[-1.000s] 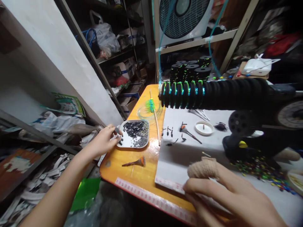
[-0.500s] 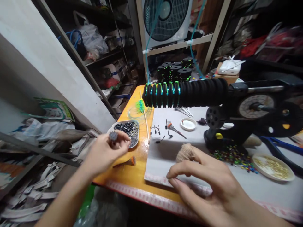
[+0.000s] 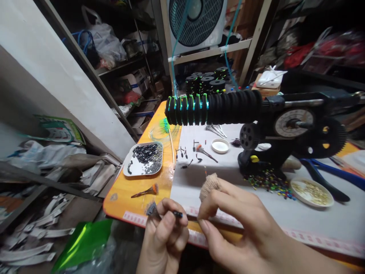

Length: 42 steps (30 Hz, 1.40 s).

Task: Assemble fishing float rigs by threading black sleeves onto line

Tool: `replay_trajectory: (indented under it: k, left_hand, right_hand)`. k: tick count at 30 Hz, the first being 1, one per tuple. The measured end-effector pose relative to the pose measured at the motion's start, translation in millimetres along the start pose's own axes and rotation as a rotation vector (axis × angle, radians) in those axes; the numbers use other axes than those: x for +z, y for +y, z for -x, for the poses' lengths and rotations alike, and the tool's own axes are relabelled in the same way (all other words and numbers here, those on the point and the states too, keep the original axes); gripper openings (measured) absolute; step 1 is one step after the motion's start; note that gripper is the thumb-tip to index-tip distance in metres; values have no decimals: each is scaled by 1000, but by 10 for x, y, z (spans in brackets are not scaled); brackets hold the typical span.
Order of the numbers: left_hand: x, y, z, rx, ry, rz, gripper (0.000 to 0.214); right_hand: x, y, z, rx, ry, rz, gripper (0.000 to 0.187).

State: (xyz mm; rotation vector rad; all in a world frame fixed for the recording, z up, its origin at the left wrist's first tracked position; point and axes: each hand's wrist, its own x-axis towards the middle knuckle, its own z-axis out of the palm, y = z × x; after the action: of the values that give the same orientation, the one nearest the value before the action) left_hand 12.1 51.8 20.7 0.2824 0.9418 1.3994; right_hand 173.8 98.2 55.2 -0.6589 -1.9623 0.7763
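My left hand [image 3: 165, 239] is curled at the table's near edge, pinching a small black tube [image 3: 177, 214] between thumb and fingertips, with a grey bundle [image 3: 151, 209] sticking out behind it. My right hand [image 3: 242, 232] hovers just to its right, fingers bent toward the tube, the index finger wrapped in a beige cloth sleeve [image 3: 209, 184]. Whether the right fingers hold anything I cannot make out. A white tray [image 3: 129, 171] of several black tubes sits further back on the orange table [image 3: 128, 194].
A black winding machine [image 3: 288, 133] carries a long black roller [image 3: 213, 108] with green and blue thread. Coloured beads [image 3: 268, 182], a dish of pale pieces [image 3: 310, 192], a white lid [image 3: 220, 145], blue pliers [image 3: 327, 175] and a small brush [image 3: 145, 191] lie on the table. Shelves and clutter stand left.
My left hand came away from the tray toward me with the black tube and bundle, down to the table's near edge. My right hand lifted and closed in beside it.
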Motion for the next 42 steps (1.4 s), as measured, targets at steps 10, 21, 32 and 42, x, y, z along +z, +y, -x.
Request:
replay_trajectory:
  k: [10,21,32,42]
  left_hand:
    - [-10,-46,-11,5,-33,-8,32]
    - [54,-51,1,25,-30,0,31]
    - [89,-53,2,69,-15,-59,33]
    - [65,-128,-31,156,78,-86,32]
  right_hand:
    - [-9,-41,-23,36,6,-14,15]
    - [-23,-34,-9,54,-10,-14,15]
    - [-18,-26,-35,78,-20,-7,16]
    - [17,139,61,-223,23,208,19]
